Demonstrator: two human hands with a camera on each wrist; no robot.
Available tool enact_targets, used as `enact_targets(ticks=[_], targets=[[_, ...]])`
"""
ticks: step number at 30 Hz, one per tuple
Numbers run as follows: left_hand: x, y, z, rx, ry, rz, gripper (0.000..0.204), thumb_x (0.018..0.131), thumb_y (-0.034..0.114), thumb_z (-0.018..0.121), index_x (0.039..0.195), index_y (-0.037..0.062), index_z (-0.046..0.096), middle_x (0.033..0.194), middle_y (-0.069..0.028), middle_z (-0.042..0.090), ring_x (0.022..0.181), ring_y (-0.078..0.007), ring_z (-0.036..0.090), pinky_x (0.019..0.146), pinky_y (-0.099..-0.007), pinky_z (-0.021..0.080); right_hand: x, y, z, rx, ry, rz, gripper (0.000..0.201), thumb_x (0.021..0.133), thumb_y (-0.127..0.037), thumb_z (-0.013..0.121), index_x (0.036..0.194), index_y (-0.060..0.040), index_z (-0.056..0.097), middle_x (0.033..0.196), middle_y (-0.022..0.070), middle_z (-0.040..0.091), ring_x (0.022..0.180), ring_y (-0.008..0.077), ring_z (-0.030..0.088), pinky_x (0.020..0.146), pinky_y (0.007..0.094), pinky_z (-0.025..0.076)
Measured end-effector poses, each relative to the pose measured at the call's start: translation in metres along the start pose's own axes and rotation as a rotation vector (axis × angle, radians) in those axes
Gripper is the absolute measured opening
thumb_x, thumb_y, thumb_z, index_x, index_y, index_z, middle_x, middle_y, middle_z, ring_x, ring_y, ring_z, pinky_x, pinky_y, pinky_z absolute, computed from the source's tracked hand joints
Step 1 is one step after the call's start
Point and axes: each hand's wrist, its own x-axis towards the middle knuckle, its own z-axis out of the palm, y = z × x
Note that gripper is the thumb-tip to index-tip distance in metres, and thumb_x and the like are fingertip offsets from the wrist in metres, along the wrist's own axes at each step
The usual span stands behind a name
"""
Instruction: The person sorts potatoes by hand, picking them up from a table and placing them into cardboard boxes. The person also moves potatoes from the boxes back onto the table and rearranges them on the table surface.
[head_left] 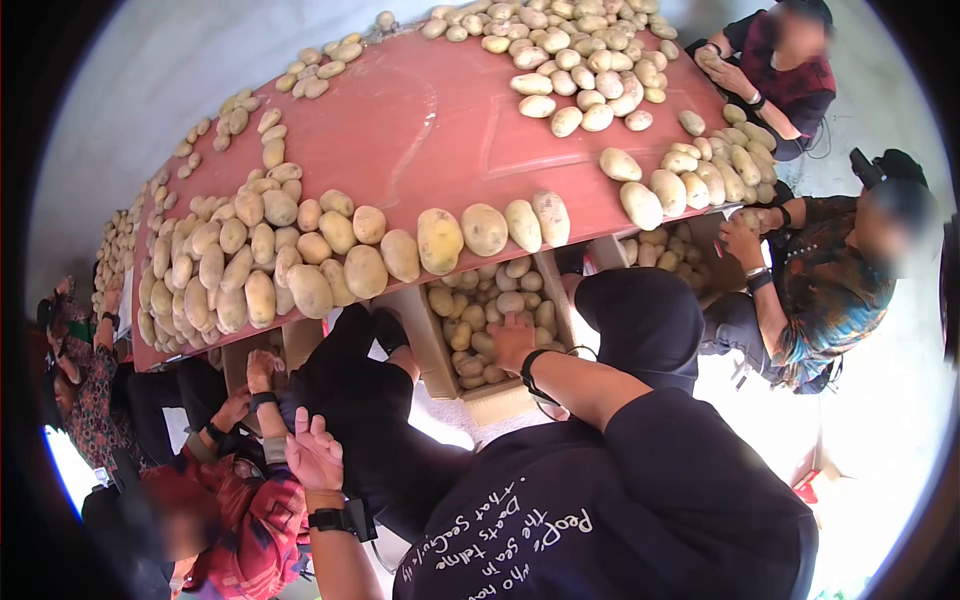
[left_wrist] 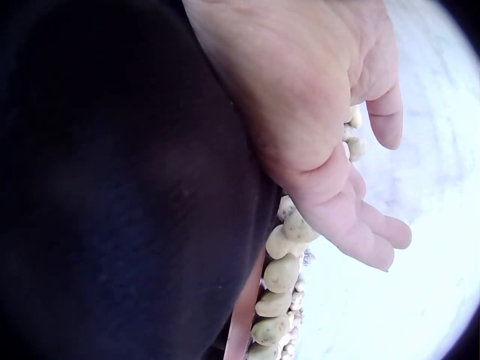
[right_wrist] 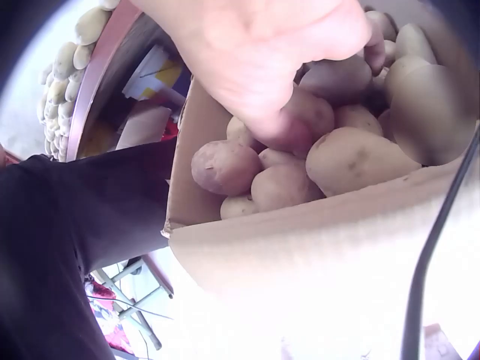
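My right hand (head_left: 514,345) reaches down into an open cardboard box (head_left: 428,335) filled with potatoes, between my knees. In the right wrist view, its thumb and fingers bend round a potato (right_wrist: 337,79), with more potatoes (right_wrist: 360,161) lying against and below it. Part of that potato is hidden under the palm. My left hand (head_left: 314,455) is raised by my left leg, holding nothing, its fingers loosely bent. The left wrist view shows that hand (left_wrist: 300,97) beside the dark trouser leg, with a row of potatoes (left_wrist: 281,274) on the table's edge beyond it.
A red table (head_left: 400,120) carries a large heap of potatoes (head_left: 230,250) at left, a row along its near edge and another heap (head_left: 590,60) at the far side. A second box of potatoes (head_left: 665,250) stands to the right. Several people sit around the table, close on both sides.
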Motion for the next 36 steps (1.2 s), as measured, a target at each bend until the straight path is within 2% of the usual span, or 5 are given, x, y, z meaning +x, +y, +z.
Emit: enact_targets(ticks=[11, 16, 22, 29, 36], targets=[[-0.006, -0.007, 0.0, 0.082, 0.027, 0.034, 0.046, 0.098, 0.027, 0.037, 0.138, 0.0051, 0.032, 0.131, -0.0236, 0.044, 0.106, -0.0329, 0.056, 0.094, -0.0476, 0.046, 0.004, -0.005, 0.004, 0.035, 0.004, 0.153, 0.049, 0.069, -0.019, 0.069, 0.117, -0.0217, 0.057, 0.127, 0.0162, 0.04, 0.119, 0.0348, 0.04, 0.093, 0.0449, 0.037], [-0.005, -0.009, 0.0, 0.106, 0.058, 0.054, 0.046, 0.098, 0.028, 0.037, 0.138, 0.0055, 0.033, 0.131, -0.0241, 0.045, 0.104, -0.0313, 0.058, 0.095, -0.0474, 0.046, -0.022, 0.002, 0.017, -0.161, 0.324, -0.352, 0.027, 0.072, -0.012, 0.059, 0.098, -0.0082, 0.058, 0.103, 0.0112, 0.053, 0.106, 0.0267, 0.048, 0.088, 0.0423, 0.037], [0.002, -0.013, 0.003, 0.144, 0.062, 0.015, 0.045, 0.098, 0.029, 0.037, 0.137, 0.0074, 0.035, 0.13, -0.0231, 0.048, 0.101, -0.0294, 0.06, 0.093, -0.0459, 0.048, -0.013, 0.003, 0.027, -0.106, 0.265, -0.363, 0.036, 0.074, -0.014, 0.06, 0.11, -0.0103, 0.057, 0.1, 0.0043, 0.061, 0.105, 0.0211, 0.051, 0.087, 0.0378, 0.035], [0.006, -0.011, 0.0, 0.162, -0.074, -0.052, 0.045, 0.099, 0.029, 0.033, 0.139, 0.0077, 0.032, 0.136, -0.0205, 0.042, 0.124, -0.029, 0.046, 0.1, -0.0471, 0.041, -0.011, -0.004, -0.003, -0.068, 0.048, -0.222, 0.027, 0.079, -0.016, 0.054, 0.106, -0.0116, 0.061, 0.104, 0.0076, 0.061, 0.108, 0.0242, 0.049, 0.09, 0.0398, 0.034], [0.007, -0.012, 0.0, 0.158, -0.057, -0.056, 0.046, 0.099, 0.03, 0.032, 0.14, 0.0084, 0.031, 0.138, -0.0202, 0.041, 0.123, -0.0286, 0.047, 0.101, -0.0465, 0.04, -0.004, -0.003, 0.029, -0.15, 0.26, -0.297, 0.032, 0.075, -0.022, 0.061, 0.105, -0.0104, 0.061, 0.101, 0.0088, 0.061, 0.11, 0.0266, 0.044, 0.092, 0.0405, 0.031]])
